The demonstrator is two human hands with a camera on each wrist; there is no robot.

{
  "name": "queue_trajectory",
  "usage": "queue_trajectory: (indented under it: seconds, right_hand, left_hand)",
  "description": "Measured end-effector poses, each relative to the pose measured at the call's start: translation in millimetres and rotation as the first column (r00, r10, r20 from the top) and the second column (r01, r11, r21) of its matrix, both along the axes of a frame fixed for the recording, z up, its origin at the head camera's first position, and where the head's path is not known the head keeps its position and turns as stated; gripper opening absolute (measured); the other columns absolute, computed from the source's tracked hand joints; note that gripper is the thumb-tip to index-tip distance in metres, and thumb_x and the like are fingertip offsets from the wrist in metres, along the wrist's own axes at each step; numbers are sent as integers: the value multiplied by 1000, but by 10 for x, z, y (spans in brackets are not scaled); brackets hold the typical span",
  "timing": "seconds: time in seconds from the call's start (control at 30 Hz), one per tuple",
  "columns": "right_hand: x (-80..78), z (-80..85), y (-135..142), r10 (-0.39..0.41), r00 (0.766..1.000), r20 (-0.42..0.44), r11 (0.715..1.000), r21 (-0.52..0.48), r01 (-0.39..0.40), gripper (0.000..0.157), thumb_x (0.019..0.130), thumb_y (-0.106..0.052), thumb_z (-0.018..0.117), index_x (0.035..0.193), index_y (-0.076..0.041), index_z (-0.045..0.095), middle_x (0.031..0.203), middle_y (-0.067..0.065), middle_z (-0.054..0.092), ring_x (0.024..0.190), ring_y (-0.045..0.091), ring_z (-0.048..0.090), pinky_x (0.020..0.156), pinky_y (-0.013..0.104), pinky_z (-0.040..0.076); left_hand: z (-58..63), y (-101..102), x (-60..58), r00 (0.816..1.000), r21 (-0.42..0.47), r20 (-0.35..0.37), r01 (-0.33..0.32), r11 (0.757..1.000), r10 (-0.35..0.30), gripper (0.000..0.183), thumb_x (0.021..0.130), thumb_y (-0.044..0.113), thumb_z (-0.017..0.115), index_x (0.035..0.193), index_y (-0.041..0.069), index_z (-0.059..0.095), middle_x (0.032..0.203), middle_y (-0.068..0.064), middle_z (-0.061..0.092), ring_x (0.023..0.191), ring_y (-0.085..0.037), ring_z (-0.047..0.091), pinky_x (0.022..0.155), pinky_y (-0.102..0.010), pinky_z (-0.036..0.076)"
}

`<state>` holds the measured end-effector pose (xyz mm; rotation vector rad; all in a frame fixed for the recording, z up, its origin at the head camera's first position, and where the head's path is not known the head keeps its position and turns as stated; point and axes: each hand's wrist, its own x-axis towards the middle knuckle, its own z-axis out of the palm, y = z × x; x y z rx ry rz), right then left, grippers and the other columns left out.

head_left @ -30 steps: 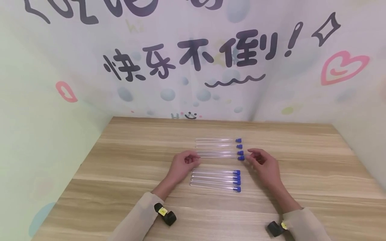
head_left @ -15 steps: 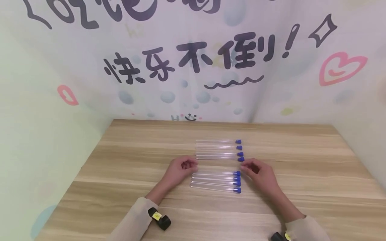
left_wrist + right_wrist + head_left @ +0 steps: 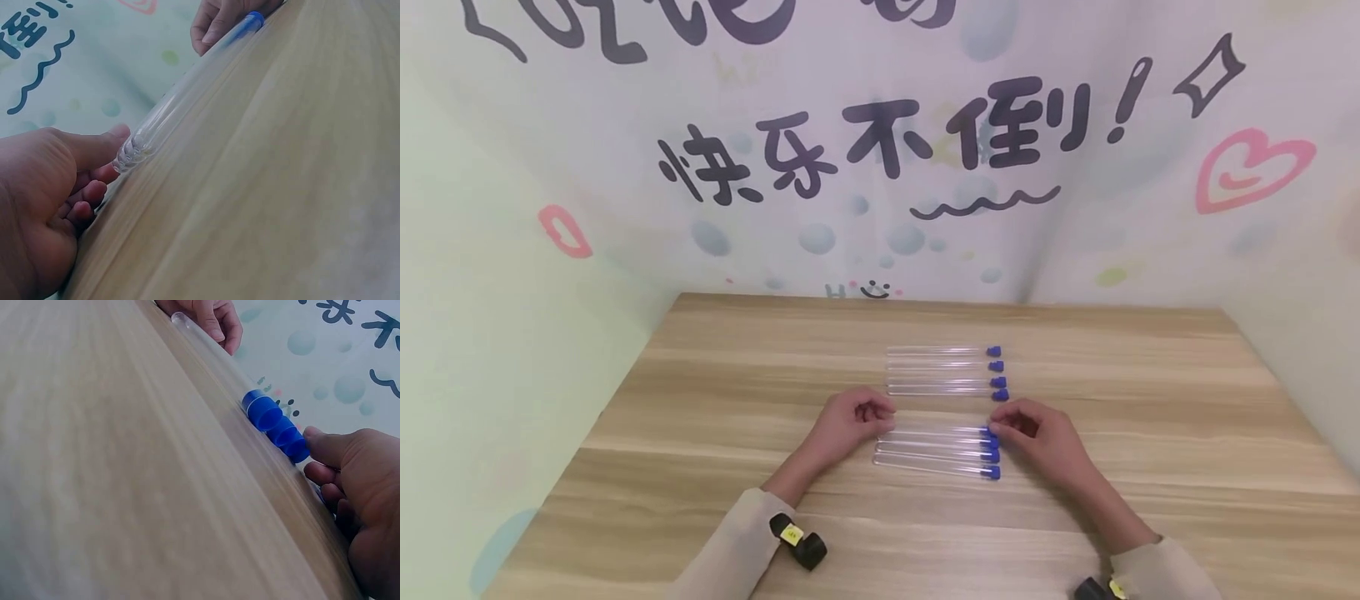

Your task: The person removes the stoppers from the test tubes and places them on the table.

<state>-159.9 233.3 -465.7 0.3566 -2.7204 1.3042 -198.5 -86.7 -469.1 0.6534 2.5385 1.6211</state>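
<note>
Several clear test tubes (image 3: 928, 466) with blue caps lie side by side in a near group on the wooden table. My left hand (image 3: 852, 423) has its thumb and index finger at the rounded end of the farthest tube in that group, covering its tip. At the other end my right hand (image 3: 1043, 437) pinches that tube's blue cap (image 3: 299, 450) with thumb and fingertips. In the left wrist view the rounded tube ends (image 3: 132, 153) sit right against the thumb. A second group of test tubes (image 3: 934, 365) lies just beyond, with its blue caps also to the right.
The wooden table (image 3: 700, 375) ends at the back against a white printed cloth (image 3: 850, 225) with dark lettering. Pale walls rise to the left and right. A small black camera (image 3: 808, 550) is strapped on the left sleeve.
Both hands have come from the far group's nearest tube toward the person, to the farthest tube of the near group. The right fingers have closed in on its cap.
</note>
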Motion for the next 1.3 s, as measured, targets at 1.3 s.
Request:
queue_trajectory:
  seconds: [1.3]
  right_hand:
    - [-19, 3, -7, 43, 996, -79, 998, 58, -38, 20, 81, -10, 77, 99, -18, 71, 87, -11, 63, 73, 8, 57, 63, 24, 47]
  left_hand:
    - [12, 28, -3, 998, -45, -55, -18, 999, 16, 15, 79, 10, 78, 93, 12, 73, 79, 7, 59, 67, -10, 51, 59, -23, 43]
